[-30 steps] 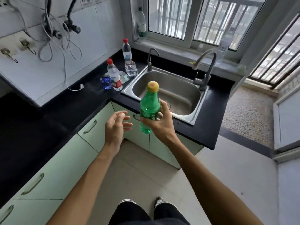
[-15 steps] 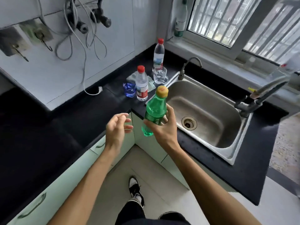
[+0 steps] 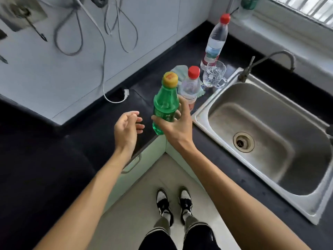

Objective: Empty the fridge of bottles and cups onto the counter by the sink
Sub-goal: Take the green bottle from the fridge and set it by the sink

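Compared with the moment before, the green bottle (image 3: 164, 107) has travelled forward and now hangs over the front corner of the counter (image 3: 100, 120), close in front of the things already set out left of the sink (image 3: 200, 114).

Right hand (image 3: 175, 123): fingers and thumb wrapped round the bottle's lower half. The bottle is upright with a slight lean, its yellow cap (image 3: 170, 79) on top.

Left hand (image 3: 126, 129): just beside the bottle and not touching it, with fingers loosely curled and holding nothing.

Already on the counter:
- a small water bottle (image 3: 191, 87) with a red cap, directly behind the green one
- a glass cup (image 3: 214, 74) beside the sink rim
- a taller water bottle (image 3: 215, 40) behind the cup
- a pale cloth (image 3: 180, 70) partly under them

Whether the green bottle's base touches the counter cannot be told from this angle; it appears to be still in the air.

Step in hand, as judged: setting the bottle down. To do it well, aim for the bare dark patch in front of the group, lower the base flat, and let go only once the bottle stands by itself. The main risk is the knuckles or the bottle's shoulder nudging the small water bottle, which could tip toward the cup or the sink. Keeping the left hand near gives a ready catch.
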